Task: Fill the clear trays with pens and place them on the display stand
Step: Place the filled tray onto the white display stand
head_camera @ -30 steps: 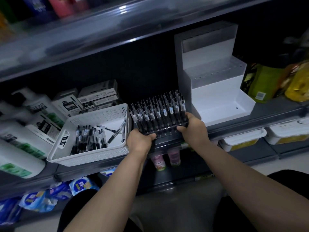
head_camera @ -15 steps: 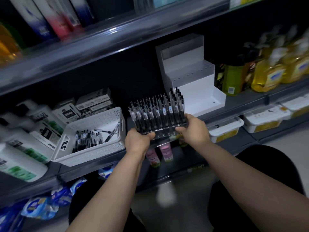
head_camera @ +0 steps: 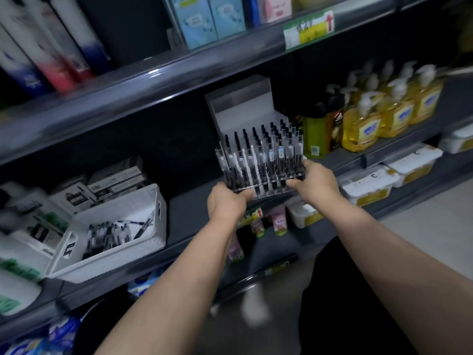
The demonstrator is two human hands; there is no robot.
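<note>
A clear tray [head_camera: 266, 187] packed with several upright black pens [head_camera: 261, 155] is lifted off the shelf, in front of the white stepped display stand [head_camera: 240, 106]. My left hand [head_camera: 225, 203] grips the tray's near left corner. My right hand [head_camera: 316, 183] grips its near right corner. The tray hides the stand's lower steps. A white basket [head_camera: 151, 216] at the left holds several loose pens [head_camera: 110, 235].
Yellow soap pump bottles [head_camera: 394, 116] and a green bottle [head_camera: 316, 139] stand right of the stand. White pen boxes [head_camera: 115, 180] sit behind the basket, white bottles at far left. The upper shelf edge [head_camera: 179, 80] overhangs the stand. White tubs [head_camera: 368, 185] sit lower right.
Both hands have lifted the filled tray up and to the right, from beside the basket to in front of the display stand. My view has swung upward and left.
</note>
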